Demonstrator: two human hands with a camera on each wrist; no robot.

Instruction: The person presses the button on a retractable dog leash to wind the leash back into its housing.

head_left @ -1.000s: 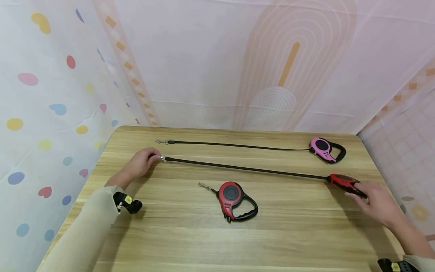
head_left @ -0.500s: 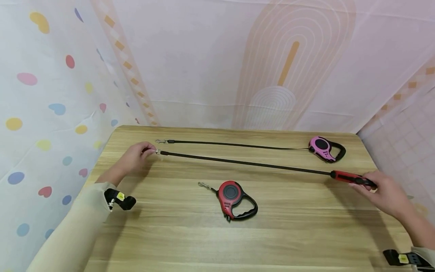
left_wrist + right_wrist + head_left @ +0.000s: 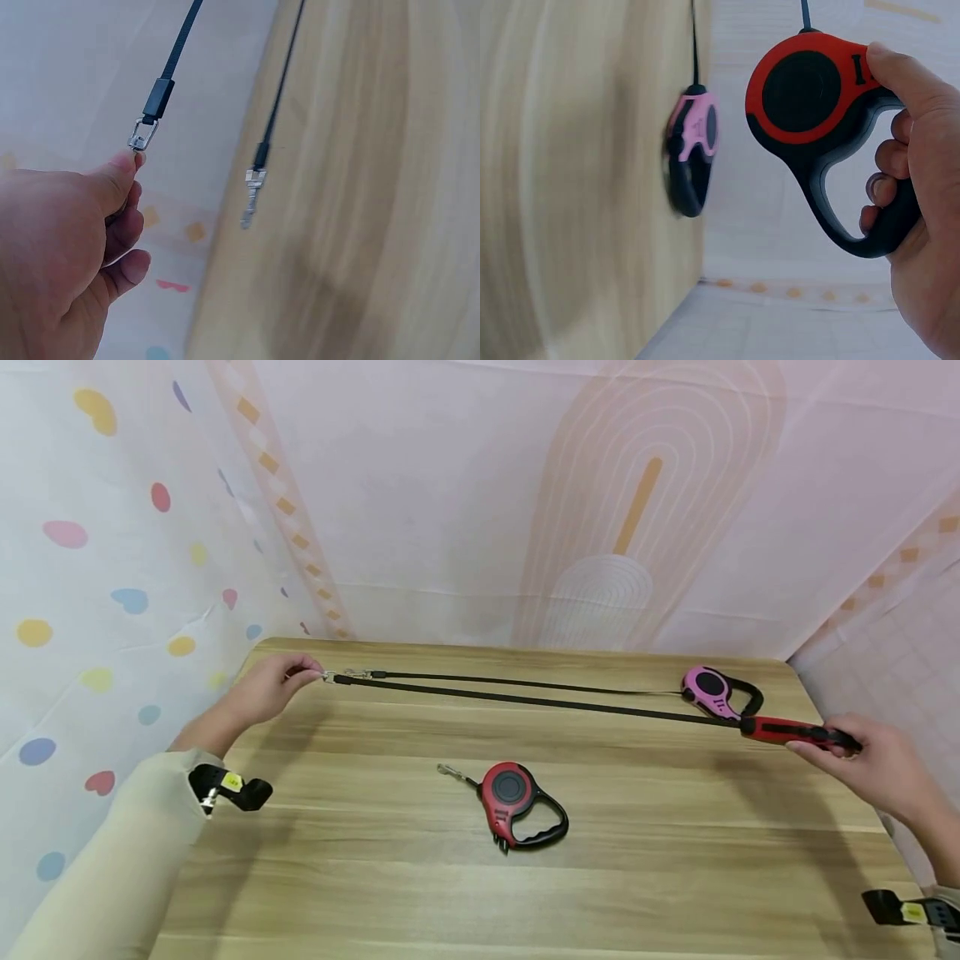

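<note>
- We pinched the clip (image 3: 142, 135) in our left hand (image 3: 266, 687) and gripped the red leash reel (image 3: 810, 94) in our right hand (image 3: 881, 767), strap (image 3: 540, 698) stretched above the table (image 3: 525, 877).
- The pink leash (image 3: 712, 691) lay just behind; a second red leash (image 3: 513, 797) lay nearer, apart.

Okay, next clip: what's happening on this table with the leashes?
A person holds a red retractable leash stretched above the wooden table: the right hand grips its handle, and the left hand pinches the metal clip at the strap's end. A pink leash lies extended along the far edge; another red one lies retracted mid-table.
</note>
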